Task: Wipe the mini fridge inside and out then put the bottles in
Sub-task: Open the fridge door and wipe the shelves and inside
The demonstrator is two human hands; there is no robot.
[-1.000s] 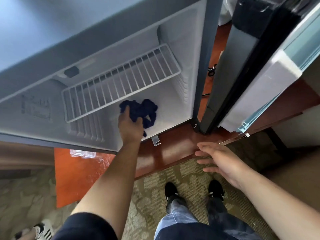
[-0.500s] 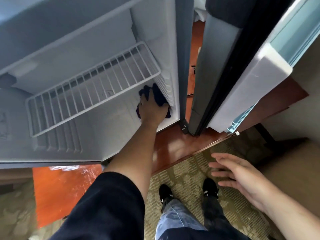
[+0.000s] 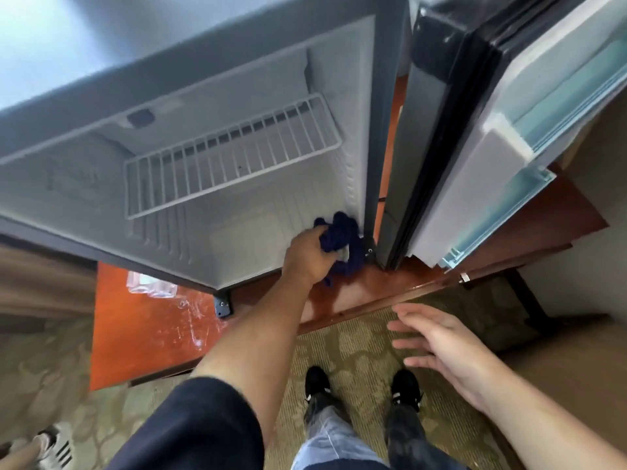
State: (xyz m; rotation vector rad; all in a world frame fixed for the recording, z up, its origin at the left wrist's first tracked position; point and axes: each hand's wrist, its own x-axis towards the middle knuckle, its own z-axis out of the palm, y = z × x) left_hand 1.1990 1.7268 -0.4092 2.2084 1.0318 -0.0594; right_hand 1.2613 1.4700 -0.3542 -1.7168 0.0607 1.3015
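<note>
view: head, looking down past both arms; some motion blur.
mini fridge [image 3: 244,245]: stands on the counter [image 3: 342,293], door open, white cavity facing the camera.
door [image 3: 451,157]: swung out to the right, dark gasket edge toward the camera, white liner with clear rails [image 3: 563,103].
wire shelf [image 3: 230,157]: white, seated across the middle of the cavity, level.
cloth [image 3: 339,234]: dark blue, bunched up, at the front right corner of the fridge floor, touching the right wall close to the lower hinge; a tail of it hangs over the front lip toward the counter.
left hand [image 3: 307,256]: at the front edge of the fridge floor, dark sleeve on the upper arm.
left grip: fingers curled round the cloth, holding it.
right hand [image 3: 441,347]: in the air over the carpet [image 3: 353,347], below the counter edge, well apart from the fridge.
right grip: wide, fingers straight and spread.
clear plastic [image 3: 149,283]: crinkled, on the counter left of the arm, partly hidden by the fridge's front edge; cannot tell whether it holds bottles.
fridge foot [image 3: 222,305]: small dark bracket at the front left corner, on the counter.
shoes [image 3: 317,383]: black pair on the carpet between the arms, jeans above them.
other shoe [image 3: 51,447]: white with dark stripes, bottom left corner, cropped.
</note>
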